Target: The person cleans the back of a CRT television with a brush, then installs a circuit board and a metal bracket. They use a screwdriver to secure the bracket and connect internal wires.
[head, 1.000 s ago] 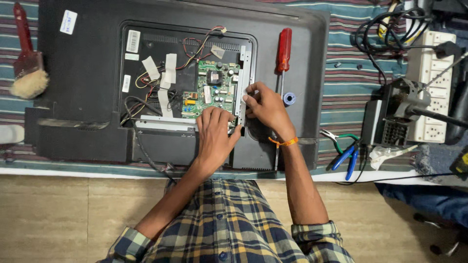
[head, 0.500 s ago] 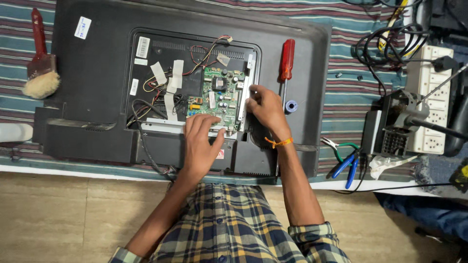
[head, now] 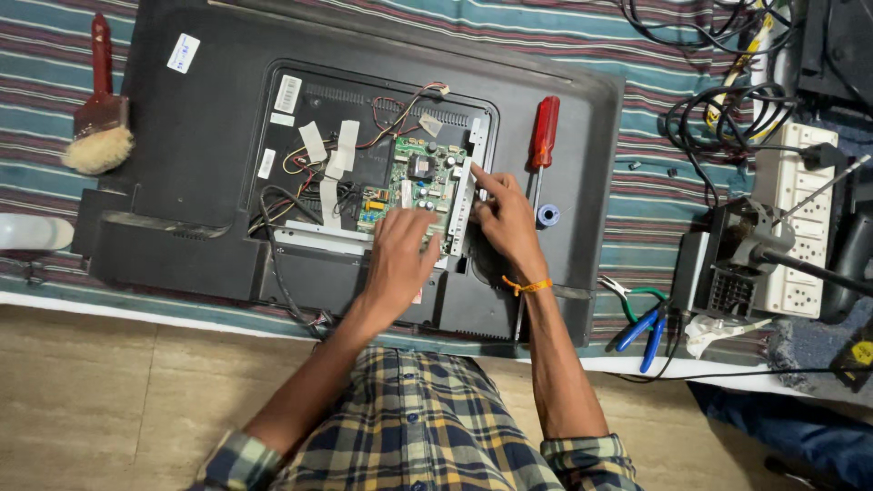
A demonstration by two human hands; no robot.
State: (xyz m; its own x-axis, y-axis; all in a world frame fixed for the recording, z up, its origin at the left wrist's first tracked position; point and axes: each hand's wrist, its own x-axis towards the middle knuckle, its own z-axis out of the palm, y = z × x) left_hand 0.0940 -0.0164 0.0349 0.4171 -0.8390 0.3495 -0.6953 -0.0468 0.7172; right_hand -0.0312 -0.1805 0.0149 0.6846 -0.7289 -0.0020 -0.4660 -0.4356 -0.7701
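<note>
A black flat television lies face down on a striped cloth, its back panel opened. Inside sits a green circuit board with coloured wires and white tape strips to its left. My left hand rests flat on the board's lower edge, fingers spread. Beside the board's right edge, my right hand points its forefinger at the metal bracket, an orange band on its wrist. Neither hand holds a tool.
A red-handled screwdriver and a small blue ring lie on the television right of my hand. A red brush lies far left. Blue and green pliers, a white power strip, cables and a black stand crowd the right.
The view has shifted, so everything appears lower and to the right. My left hand has slid slightly down the board. My right hand stays by the bracket.
</note>
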